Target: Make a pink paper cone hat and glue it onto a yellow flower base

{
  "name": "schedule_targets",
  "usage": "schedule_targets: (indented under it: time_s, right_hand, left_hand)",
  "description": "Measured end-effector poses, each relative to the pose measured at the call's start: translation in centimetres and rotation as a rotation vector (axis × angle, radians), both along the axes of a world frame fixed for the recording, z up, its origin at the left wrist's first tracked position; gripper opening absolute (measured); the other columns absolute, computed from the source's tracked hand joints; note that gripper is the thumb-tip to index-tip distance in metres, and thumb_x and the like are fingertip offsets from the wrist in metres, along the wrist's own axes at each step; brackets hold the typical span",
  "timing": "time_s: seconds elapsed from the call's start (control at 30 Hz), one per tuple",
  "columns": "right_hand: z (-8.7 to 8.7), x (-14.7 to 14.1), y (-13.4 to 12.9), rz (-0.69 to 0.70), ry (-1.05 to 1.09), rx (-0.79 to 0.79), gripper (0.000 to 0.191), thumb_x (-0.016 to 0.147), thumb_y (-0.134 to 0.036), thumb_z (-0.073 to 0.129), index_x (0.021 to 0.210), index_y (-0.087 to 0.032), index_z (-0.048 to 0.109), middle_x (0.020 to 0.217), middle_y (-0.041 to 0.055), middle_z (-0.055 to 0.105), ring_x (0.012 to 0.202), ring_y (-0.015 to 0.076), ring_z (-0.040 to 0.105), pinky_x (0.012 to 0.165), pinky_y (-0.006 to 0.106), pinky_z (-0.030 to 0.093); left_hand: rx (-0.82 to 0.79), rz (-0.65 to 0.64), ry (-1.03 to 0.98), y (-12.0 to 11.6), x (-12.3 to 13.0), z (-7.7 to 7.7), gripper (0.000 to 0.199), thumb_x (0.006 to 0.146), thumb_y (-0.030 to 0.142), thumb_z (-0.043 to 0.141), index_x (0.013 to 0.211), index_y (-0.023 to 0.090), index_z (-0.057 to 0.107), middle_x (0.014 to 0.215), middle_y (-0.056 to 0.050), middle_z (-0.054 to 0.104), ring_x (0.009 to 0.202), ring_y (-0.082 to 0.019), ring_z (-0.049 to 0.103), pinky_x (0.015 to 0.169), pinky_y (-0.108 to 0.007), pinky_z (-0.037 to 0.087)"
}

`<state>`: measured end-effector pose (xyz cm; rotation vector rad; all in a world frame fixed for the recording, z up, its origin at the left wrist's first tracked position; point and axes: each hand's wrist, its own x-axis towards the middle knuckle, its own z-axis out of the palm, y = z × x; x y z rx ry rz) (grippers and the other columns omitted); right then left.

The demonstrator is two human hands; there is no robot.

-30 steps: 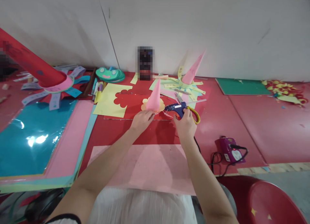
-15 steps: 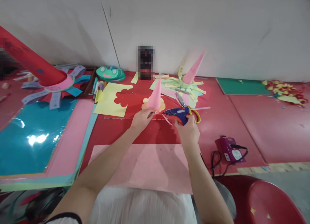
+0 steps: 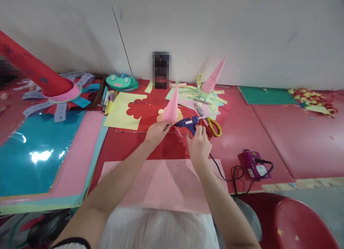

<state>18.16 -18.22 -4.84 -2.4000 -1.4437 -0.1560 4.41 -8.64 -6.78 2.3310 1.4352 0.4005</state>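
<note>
My right hand (image 3: 199,143) is wrapped round the handle of a blue glue gun (image 3: 189,122), whose nozzle points left at the base of a pink paper cone (image 3: 171,107). The cone stands upright over a cream scalloped paper piece (image 3: 160,114). My left hand (image 3: 157,134) has its fingers pinched at the cone's lower edge; what lies between the fingertips is too small to make out. A thin pink strip (image 3: 178,131) hangs beneath the nozzle. Scissors with red and yellow handles (image 3: 214,127) lie just right of the glue gun.
A second pink cone (image 3: 214,78) with yellow strips stands behind. At the left are a red paper tube (image 3: 34,67) and blue sheets (image 3: 34,155). A purple power adapter (image 3: 255,164) with a black cord sits at the right, near a red stool (image 3: 301,224).
My right hand and the glue gun have moved left, bringing the nozzle to the cone's base. More of the scissors' handles and the black cord shows. My left hand has stayed at the cone.
</note>
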Motion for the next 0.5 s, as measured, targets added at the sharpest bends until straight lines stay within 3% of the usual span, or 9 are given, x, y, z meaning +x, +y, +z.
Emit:
schedule_targets:
  time_s: [0.3, 0.5]
  right_hand:
    - [0.85, -0.06, 0.08, 0.029, -0.032, -0.013, 0.017, 0.085, -0.020, 0.050, 0.102, -0.018, 0.051, 0.100, 0.0100, 0.060, 0.084, 0.0221, 0.062, 0.046, 0.024, 0.029]
    - [0.46, 0.21, -0.11, -0.015, 0.001, -0.024, 0.022, 0.085, -0.023, 0.051, 0.107, -0.018, 0.051, 0.103, 0.0106, 0.061, 0.086, 0.0226, 0.063, 0.048, 0.024, 0.034]
  left_hand:
    - [-0.015, 0.005, 0.005, -0.13, 0.04, 0.17, 0.022, 0.092, 0.027, 0.047, 0.100, 0.024, 0.067, 0.098, -0.001, 0.073, 0.086, -0.019, 0.066, 0.067, -0.025, 0.046]
    - [-0.005, -0.002, 0.015, -0.08, -0.04, -0.03, 0.022, 0.092, 0.027, 0.047, 0.100, 0.023, 0.067, 0.094, -0.002, 0.072, 0.083, -0.019, 0.066, 0.064, -0.026, 0.044]
